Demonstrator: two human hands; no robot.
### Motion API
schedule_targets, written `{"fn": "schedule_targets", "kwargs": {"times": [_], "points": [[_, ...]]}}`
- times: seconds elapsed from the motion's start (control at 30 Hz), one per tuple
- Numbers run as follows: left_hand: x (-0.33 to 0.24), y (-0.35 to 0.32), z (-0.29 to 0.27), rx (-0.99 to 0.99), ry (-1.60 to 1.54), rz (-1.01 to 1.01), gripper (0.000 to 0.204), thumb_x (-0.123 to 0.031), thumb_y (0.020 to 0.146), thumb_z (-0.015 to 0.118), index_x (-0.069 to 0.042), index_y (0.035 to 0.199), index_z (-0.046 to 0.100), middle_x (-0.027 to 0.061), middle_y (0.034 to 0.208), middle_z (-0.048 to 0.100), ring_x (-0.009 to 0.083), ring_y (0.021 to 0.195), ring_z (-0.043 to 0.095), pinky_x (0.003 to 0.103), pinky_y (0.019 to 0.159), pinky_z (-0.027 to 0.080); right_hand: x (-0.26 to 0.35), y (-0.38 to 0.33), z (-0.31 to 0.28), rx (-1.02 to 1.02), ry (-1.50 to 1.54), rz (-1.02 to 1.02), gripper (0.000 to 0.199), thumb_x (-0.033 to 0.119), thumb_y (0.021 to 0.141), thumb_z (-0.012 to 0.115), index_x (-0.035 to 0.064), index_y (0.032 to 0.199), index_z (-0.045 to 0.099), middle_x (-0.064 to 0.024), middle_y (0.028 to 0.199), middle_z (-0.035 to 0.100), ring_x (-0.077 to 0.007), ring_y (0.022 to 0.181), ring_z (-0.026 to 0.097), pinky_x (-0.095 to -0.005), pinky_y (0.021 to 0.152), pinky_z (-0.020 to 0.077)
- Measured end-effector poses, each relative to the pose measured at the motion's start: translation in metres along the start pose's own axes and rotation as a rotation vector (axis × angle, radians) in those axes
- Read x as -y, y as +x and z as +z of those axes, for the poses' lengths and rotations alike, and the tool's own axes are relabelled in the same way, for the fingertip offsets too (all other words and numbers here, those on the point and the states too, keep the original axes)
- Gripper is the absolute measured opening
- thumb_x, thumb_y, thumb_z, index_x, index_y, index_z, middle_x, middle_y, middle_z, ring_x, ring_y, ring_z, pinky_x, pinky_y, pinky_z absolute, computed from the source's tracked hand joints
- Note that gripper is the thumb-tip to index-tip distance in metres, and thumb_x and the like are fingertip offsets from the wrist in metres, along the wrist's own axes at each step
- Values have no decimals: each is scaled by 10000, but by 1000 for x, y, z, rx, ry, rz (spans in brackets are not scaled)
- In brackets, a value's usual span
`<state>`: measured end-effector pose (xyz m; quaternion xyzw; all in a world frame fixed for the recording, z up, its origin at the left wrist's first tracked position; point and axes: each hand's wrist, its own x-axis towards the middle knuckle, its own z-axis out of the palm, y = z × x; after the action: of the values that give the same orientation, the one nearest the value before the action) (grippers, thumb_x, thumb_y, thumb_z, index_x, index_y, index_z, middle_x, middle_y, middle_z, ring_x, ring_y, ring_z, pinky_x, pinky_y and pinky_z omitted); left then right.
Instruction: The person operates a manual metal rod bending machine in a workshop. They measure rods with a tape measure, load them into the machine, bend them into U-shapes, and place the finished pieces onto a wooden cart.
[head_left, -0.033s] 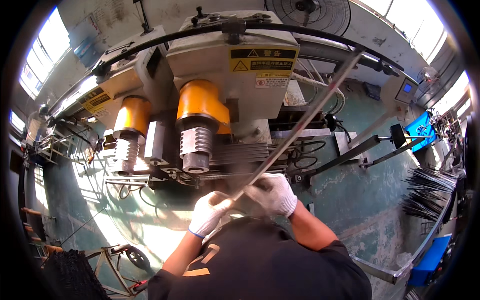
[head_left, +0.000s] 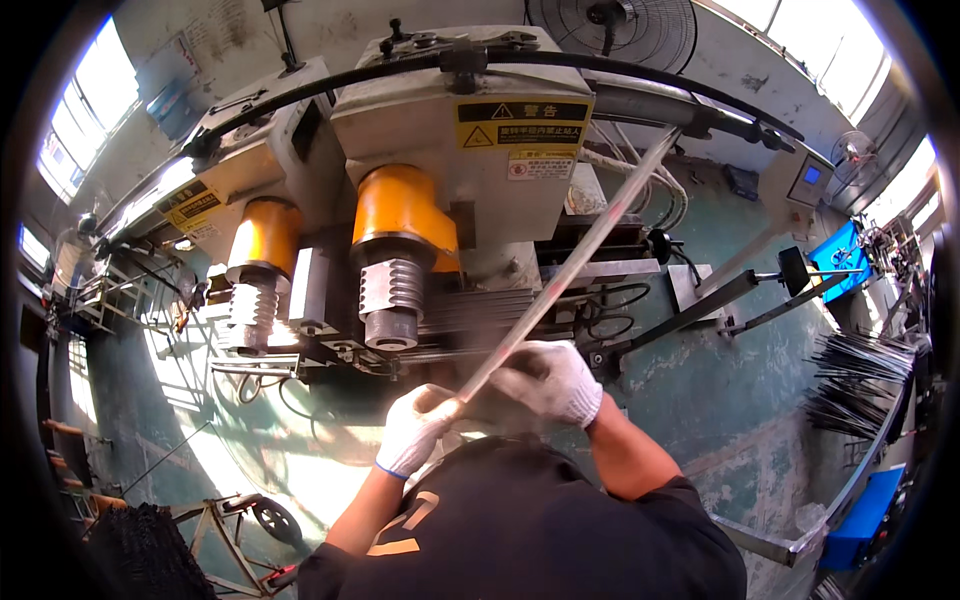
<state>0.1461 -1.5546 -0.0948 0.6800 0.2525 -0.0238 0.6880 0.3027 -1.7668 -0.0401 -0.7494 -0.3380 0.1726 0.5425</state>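
Observation:
My left hand (head_left: pixel 415 428), in a white knit glove, is closed on the near end of a long thin straight rod (head_left: pixel 577 262). From there the rod slants up and away to the right. It is blurred and shows reddish marks along its length. My right hand (head_left: pixel 552 383), gloved the same way, is beside the rod just above the left one, fingers curled. Motion smears those fingertips, so whether they touch the rod is unclear. Ahead of both hands stands a machine with an orange cylindrical housing (head_left: pixel 397 207) and a ridged metal roller (head_left: pixel 391 290).
A second orange housing (head_left: pixel 268 238) with its roller stands at left. A curved black bar (head_left: pixel 335 77) spans the machines. Dark rods (head_left: pixel 860 385) lie bundled on a rack at right. A wheeled frame (head_left: pixel 215 535) is at lower left, a large fan (head_left: pixel 612 30) behind.
The rod's far end has swung slightly left and down. My right hand has shifted a little to the right; the left one has hardly moved.

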Motion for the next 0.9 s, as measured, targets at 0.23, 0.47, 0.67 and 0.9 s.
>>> {"fn": "schedule_targets", "kwargs": {"times": [0.23,0.47,0.67,0.9], "points": [[-7,-2,0,-149,-9,150,194,-148,971,808,11,1066,749,25,903,723,96,793,639,266,736,535,39,130,-132,-663,-641,-646,152,78,973,777,16,1112,771,-156,1004,783,-293,886,777,-379,804,614],[-58,19,39,-368,577,653,312,-246,855,923,-41,1019,755,138,903,740,310,784,721,395,735,584,46,266,-178,-515,-1246,-471,303,267,1016,731,85,1250,796,-124,1267,743,-338,1280,666,-493,1138,514],[-74,66,69,-426,909,828,315,-307,880,892,-74,995,713,128,873,652,356,806,672,469,704,551,57,280,-185,-462,-1136,-642,176,163,967,653,122,979,824,-194,1028,815,-347,1093,785,-448,963,611],[-73,135,88,-434,1013,952,322,-287,855,911,-64,997,728,158,869,652,395,844,654,505,748,524,53,231,-185,-462,-1309,-323,219,134,960,690,117,1120,838,-165,1078,796,-368,1067,764,-486,946,619]]}}
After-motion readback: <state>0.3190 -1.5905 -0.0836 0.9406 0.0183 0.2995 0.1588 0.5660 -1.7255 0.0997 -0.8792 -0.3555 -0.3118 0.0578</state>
